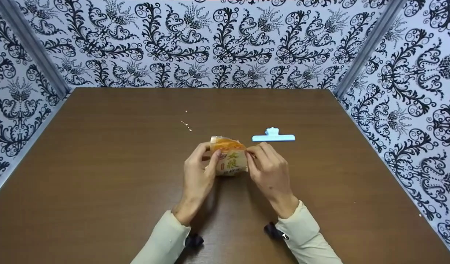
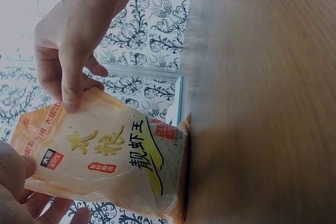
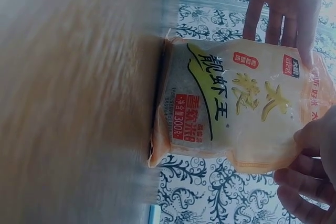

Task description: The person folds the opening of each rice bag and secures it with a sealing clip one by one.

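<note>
A small plastic bag of rice [image 1: 232,159] stands upright on the table, its orange-edged top raised. Printed characters cover its front, and pale grains show through the lower part in the left wrist view. My left hand [image 1: 198,172] holds the bag's upper left side, thumb on the front and fingers behind. On the opposite side, my right hand [image 1: 270,170] pinches the upper right edge between thumb and fingers. The right wrist view shows the bag's front [image 3: 252,93] between both hands. Whether the top is unsealed, I cannot tell.
A light blue bag clip [image 1: 273,137] lies on the brown table [image 1: 118,165] beyond my right hand. Several pale grains [image 1: 186,125] are scattered beyond the bag, to its left. Patterned wall panels [image 1: 192,40] enclose the table at the back and sides.
</note>
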`<state>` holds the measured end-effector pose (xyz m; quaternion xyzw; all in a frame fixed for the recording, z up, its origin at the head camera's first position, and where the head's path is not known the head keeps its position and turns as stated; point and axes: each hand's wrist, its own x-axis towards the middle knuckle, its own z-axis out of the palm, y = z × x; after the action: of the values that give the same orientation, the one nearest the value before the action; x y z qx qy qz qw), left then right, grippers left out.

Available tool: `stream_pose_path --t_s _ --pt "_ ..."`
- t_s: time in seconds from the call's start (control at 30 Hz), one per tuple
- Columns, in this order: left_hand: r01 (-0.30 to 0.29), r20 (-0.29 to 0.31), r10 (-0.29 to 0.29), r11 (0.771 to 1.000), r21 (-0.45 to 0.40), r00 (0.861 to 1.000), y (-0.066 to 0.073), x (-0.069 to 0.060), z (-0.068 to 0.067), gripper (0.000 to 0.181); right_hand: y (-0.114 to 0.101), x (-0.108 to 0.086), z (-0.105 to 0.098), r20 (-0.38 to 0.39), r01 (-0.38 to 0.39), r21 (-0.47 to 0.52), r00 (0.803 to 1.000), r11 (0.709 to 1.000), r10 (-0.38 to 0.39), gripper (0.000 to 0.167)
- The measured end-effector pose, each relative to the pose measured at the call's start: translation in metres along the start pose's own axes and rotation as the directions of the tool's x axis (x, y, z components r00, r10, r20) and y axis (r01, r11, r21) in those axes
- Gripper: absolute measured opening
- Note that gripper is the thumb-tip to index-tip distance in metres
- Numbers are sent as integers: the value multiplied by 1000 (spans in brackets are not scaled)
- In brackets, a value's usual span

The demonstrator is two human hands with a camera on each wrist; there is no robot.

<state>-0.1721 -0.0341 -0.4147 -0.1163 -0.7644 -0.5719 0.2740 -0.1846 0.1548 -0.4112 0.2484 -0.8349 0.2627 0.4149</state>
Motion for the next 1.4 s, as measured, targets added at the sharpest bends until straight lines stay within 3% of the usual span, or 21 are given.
stream_pose_path --t_s 0.47,0.77,1.0,1.4 --pt "-54 -3 55 989 140 998 1 -3 1 25 -1 1 3 -10 2 -19 1000 1000 -2 5" --pt "-49 7 49 989 143 999 1 -3 1 26 -4 4 1 -36 45 -33 998 998 -46 12" --pt "-58 -2 59 984 167 998 -1 -3 0 22 -5 5 1 -48 83 -50 995 995 -85 5" --pt "-52 -8 54 984 170 999 0 -4 1 19 -5 4 1 -58 70 -27 996 997 -71 4"
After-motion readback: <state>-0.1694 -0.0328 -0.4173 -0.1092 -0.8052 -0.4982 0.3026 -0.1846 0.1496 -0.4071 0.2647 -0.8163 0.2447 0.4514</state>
